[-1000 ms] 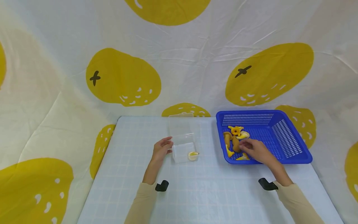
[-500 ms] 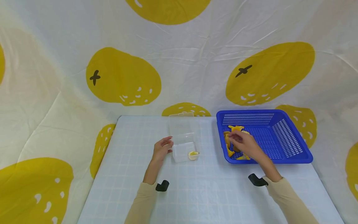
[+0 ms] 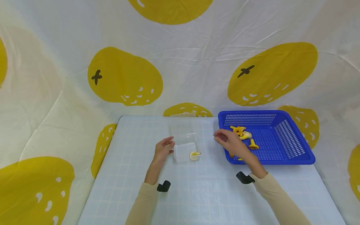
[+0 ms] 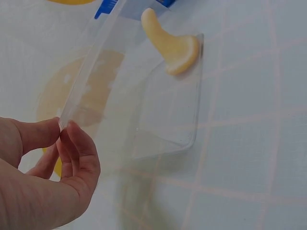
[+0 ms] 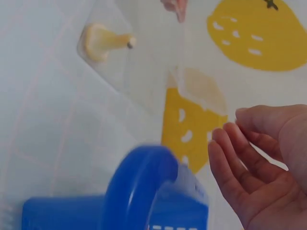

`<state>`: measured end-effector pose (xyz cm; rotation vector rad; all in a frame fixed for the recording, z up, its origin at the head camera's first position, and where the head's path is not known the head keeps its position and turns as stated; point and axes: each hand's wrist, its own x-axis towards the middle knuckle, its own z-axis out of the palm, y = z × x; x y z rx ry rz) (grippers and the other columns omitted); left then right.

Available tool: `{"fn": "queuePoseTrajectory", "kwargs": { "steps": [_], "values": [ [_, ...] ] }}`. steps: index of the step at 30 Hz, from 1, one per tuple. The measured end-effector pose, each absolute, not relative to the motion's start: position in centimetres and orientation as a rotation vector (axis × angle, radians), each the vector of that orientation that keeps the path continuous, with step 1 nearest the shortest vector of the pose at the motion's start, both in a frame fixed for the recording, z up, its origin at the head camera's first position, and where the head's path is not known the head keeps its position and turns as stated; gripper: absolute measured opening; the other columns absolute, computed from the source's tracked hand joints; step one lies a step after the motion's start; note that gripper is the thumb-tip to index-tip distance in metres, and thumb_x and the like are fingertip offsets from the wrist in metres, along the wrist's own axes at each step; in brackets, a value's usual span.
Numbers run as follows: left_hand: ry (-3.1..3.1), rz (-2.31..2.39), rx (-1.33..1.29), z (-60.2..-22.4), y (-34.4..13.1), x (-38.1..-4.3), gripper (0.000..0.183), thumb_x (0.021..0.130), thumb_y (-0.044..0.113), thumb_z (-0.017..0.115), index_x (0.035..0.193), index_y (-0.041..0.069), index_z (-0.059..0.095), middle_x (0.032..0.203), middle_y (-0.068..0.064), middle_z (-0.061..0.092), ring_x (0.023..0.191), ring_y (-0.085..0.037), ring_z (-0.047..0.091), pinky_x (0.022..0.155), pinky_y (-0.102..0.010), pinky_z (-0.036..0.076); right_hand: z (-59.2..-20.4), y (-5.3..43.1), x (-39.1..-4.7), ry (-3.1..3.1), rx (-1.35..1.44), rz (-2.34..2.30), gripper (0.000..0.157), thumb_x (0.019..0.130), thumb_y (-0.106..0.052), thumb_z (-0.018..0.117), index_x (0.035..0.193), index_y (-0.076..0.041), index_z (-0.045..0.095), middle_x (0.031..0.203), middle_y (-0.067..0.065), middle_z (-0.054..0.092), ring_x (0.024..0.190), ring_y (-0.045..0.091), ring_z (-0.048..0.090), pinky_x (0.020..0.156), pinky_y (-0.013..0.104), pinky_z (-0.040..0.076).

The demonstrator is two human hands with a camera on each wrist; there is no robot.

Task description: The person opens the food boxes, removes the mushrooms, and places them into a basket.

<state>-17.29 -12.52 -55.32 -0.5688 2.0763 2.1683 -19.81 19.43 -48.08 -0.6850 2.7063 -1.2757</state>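
Note:
In the head view my left hand (image 3: 163,150) is at the left side of a clear plastic hinged box (image 3: 182,156) with its lid raised. The left wrist view shows thumb and fingertips pinching the box's upper edge. A pale yellow chanterelle mushroom (image 4: 178,50) lies inside the box. My right hand (image 3: 232,143) hovers above the left rim of a blue basket (image 3: 299,143), fingers loosely bent. Nothing shows between those fingers in the right wrist view. Yellow mushrooms (image 3: 245,135) lie in the basket; one mushroom (image 3: 253,145) is apart from the others. My right hand hides part of the pile.
A pale checked cloth (image 3: 202,193) covers the table. Behind it hangs a white curtain (image 3: 194,72) printed with large yellow fruit. The raised box lid (image 3: 182,124) leans toward that curtain. A gap of tabletop separates box and basket.
My right hand has moved left from inside the basket to over its left rim, uncovering a yellow mushroom. The left hand and the box stay in place.

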Motion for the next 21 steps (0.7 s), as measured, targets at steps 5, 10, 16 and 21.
{"fn": "queuePoseTrajectory", "kwargs": {
  "steps": [5,10,16,21],
  "values": [
    [2.073,2.172,-0.573,-55.1,-12.4,-17.3,0.039,0.096,0.003,0.069,0.135,0.001,0.065,0.115,-0.011,0.067,0.092,-0.017,0.061,0.069,-0.024,0.056,-47.9,17.3,-19.9,2.680,-0.723,-1.233,0.017,0.100,-0.011,0.068,0.116,-0.005,0.069,0.105,0.005,0.071,0.094,0.020,0.066,0.086,0.041,0.058],
    [2.070,2.175,-0.575,-55.2,-12.4,-17.3,0.038,0.097,0.002,0.068,0.135,0.001,0.065,0.115,-0.011,0.067,0.093,-0.017,0.061,0.069,-0.023,0.056,-48.6,15.4,-20.3,2.639,-0.848,-1.252,0.015,0.099,-0.005,0.068,0.113,0.000,0.069,0.104,0.009,0.071,0.091,0.022,0.066,0.085,0.042,0.059],
    [2.060,2.180,-0.578,-55.1,-12.4,-17.2,0.039,0.097,0.004,0.069,0.135,0.000,0.064,0.116,-0.012,0.067,0.093,-0.017,0.061,0.069,-0.023,0.055,-49.5,13.3,-20.6,2.557,-0.973,-1.235,0.016,0.098,-0.005,0.068,0.113,0.000,0.068,0.105,0.010,0.071,0.091,0.021,0.065,0.085,0.040,0.058],
    [2.044,2.188,-0.564,-55.0,-12.4,-17.2,0.040,0.098,0.004,0.069,0.137,-0.001,0.063,0.120,-0.015,0.065,0.092,-0.016,0.060,0.069,-0.024,0.055,-49.9,11.7,-20.6,2.448,-1.074,-1.195,0.017,0.097,-0.001,0.069,0.113,0.002,0.066,0.105,0.015,0.069,0.091,0.023,0.063,0.086,0.041,0.058]
  ]
}}
